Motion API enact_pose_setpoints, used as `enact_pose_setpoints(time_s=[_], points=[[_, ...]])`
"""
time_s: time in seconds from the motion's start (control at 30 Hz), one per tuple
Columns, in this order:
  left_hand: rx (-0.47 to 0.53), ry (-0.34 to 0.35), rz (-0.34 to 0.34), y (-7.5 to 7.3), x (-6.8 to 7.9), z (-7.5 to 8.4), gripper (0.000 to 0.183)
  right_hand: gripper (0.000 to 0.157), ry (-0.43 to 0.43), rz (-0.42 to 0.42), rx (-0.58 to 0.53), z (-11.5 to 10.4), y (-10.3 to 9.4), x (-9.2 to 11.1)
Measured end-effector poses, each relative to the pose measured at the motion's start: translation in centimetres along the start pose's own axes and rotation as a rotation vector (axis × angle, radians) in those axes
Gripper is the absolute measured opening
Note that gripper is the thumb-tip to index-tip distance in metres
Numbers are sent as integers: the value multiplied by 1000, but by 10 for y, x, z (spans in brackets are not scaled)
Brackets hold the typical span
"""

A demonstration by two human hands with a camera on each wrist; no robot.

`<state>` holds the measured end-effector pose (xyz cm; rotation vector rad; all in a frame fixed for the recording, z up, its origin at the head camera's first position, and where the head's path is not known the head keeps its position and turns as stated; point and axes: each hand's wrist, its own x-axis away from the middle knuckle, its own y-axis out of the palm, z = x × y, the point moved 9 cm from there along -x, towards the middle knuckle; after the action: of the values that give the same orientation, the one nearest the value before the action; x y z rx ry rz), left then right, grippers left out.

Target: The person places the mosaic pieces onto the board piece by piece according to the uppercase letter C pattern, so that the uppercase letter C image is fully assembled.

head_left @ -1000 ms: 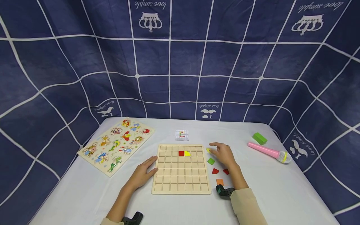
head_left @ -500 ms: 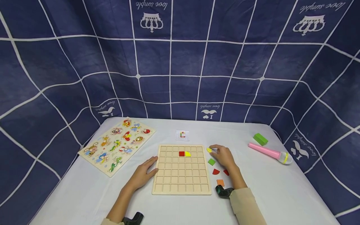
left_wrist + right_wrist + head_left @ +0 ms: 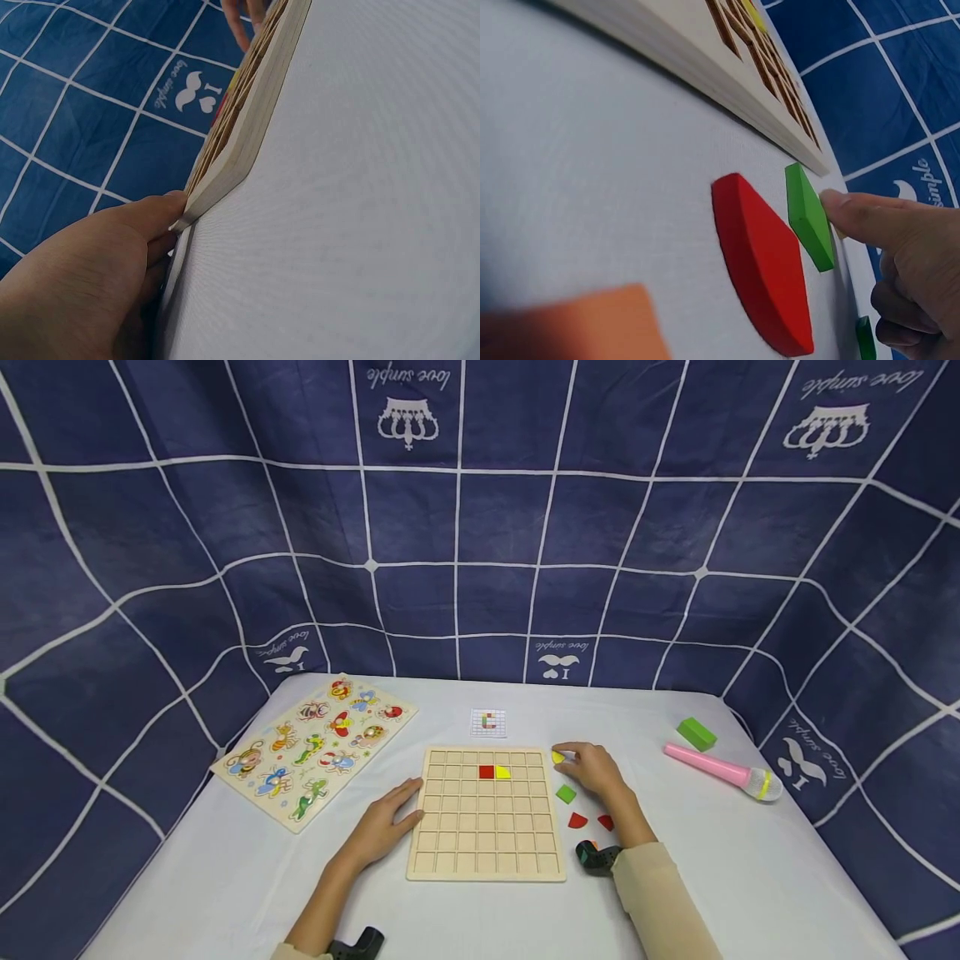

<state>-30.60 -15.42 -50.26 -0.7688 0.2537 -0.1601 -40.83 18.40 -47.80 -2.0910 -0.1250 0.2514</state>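
My left hand (image 3: 378, 827) rests against the left edge of a wooden grid board (image 3: 486, 820), fingers extended. A red square (image 3: 487, 772) and a yellow quarter-round piece (image 3: 502, 772) sit side by side in the grid's second row. Off the board's upper right corner, my right hand (image 3: 594, 768) pinches another yellow quarter-round piece (image 3: 557, 757) between thumb and index finger. That piece is mostly hidden behind the thumb in the right wrist view. Nearer me lie a green square (image 3: 808, 217), red quarter-round pieces (image 3: 577, 820) and an orange piece (image 3: 577, 330), largely covered by the wrist camera in the head view.
A small pattern card (image 3: 488, 722) lies beyond the board. At left is an insect picture puzzle (image 3: 315, 752). On the right are a green block (image 3: 697, 734) and a pink toy microphone (image 3: 712, 766). A dark blue checked curtain (image 3: 495, 518) backs the white table.
The right hand's thumb and index finger have closed in on the yellow quarter-round piece beside the board. My left hand keeps its place at the board's edge.
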Motion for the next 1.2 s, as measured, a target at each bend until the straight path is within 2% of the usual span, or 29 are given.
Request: enact_pose_setpoints(time_s=[0.27, 0.53, 0.73, 0.83, 1.0, 1.2], points=[[-7, 14, 10, -2, 0, 2, 54, 35, 39, -1, 11, 8, -4, 1], [-18, 35, 39, -3, 0, 5, 54, 26, 17, 31, -10, 7, -8, 5], [-13, 24, 35, -3, 0, 4, 54, 28, 41, 72, -10, 5, -14, 11], [-10, 18, 28, -3, 0, 4, 54, 28, 14, 116, -21, -8, -21, 15], [-1, 7, 15, -3, 1, 3, 54, 27, -87, 194, -62, -46, -28, 16], [-2, 20, 16, -3, 1, 4, 55, 28, -175, 239, -122, -89, -16, 15]])
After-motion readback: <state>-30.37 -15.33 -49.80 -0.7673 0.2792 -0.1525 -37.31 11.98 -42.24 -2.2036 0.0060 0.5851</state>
